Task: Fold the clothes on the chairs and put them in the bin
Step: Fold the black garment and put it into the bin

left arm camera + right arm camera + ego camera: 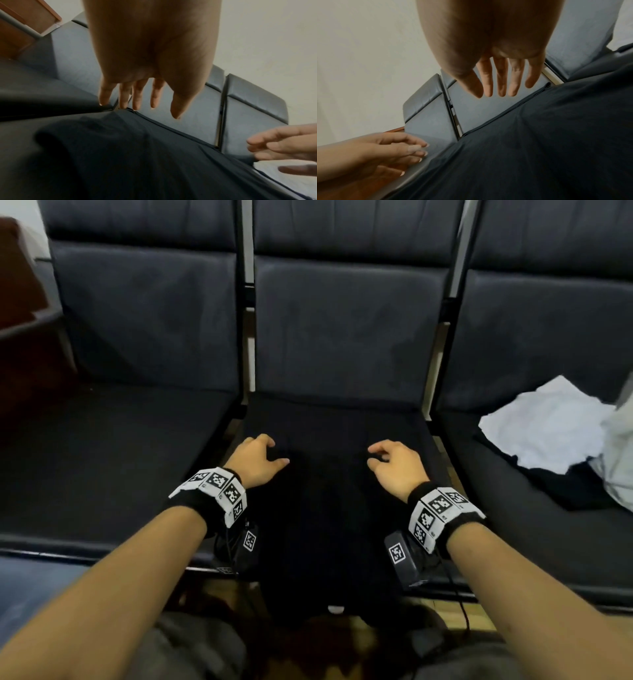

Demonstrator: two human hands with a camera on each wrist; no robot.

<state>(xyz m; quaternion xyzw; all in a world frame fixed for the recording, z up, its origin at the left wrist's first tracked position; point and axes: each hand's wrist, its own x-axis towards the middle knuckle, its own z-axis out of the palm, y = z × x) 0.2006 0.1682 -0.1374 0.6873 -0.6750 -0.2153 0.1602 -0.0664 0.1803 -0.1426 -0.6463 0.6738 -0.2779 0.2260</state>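
Over the middle chair [342, 344], both the left hand [255, 460] and right hand [397, 465] hover with relaxed, spread fingers, holding nothing, above a black garment [335, 508] lying flat on its seat; smoothing wrinkles before folding seems wise.

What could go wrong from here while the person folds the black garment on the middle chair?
1. The black garment hangs over the seat's front edge, so it may slide to the floor.
2. Neither the left hand nor the right hand grips it, so a fold may come out uneven.
3. Black cloth on a dark seat hides edges.
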